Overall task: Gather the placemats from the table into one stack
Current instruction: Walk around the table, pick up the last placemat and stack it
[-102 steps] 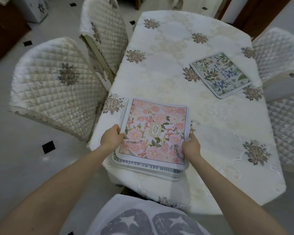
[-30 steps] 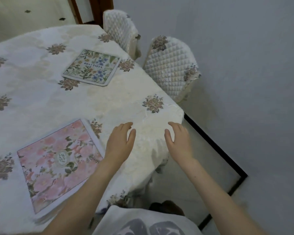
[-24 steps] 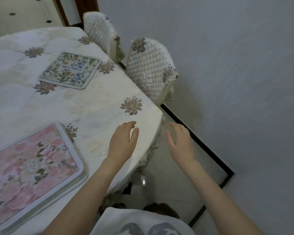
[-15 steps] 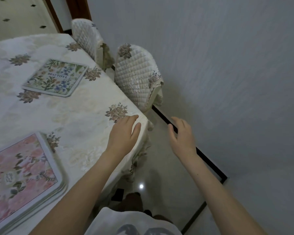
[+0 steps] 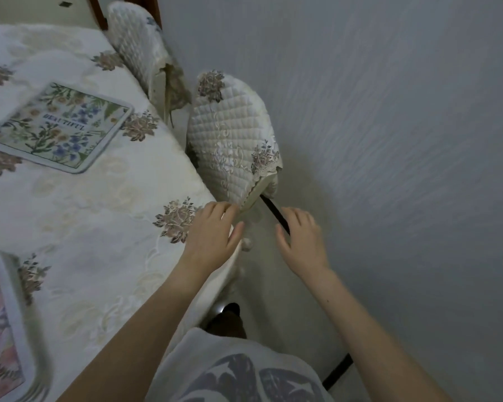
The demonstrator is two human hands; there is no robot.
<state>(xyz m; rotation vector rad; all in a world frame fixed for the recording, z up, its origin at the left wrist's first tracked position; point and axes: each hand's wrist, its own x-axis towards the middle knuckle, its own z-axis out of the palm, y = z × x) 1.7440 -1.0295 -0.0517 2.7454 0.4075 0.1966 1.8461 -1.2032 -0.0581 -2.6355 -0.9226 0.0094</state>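
A stack of placemats [image 5: 6, 329] with a pink floral one on top lies at the table's near left edge, partly cut off by the frame. A single green and blue floral placemat [image 5: 58, 126] reading "BEAUTIFUL" lies further back on the white embroidered tablecloth [image 5: 99, 221]. My left hand [image 5: 212, 236] hovers open over the table's right edge, holding nothing. My right hand [image 5: 302, 239] is open too, out over the floor beyond the table edge. Both hands are well away from either placemat.
A quilted white chair [image 5: 233, 137] stands pushed against the table's right side, just beyond my hands. A second quilted chair [image 5: 137, 39] stands behind it. A grey wall [image 5: 389, 140] runs close along the right, leaving a narrow strip of floor.
I let go of the pink stack and moved right around the table. The stack has slid toward the left edge of view, and the near chair has come closer to my open hands.
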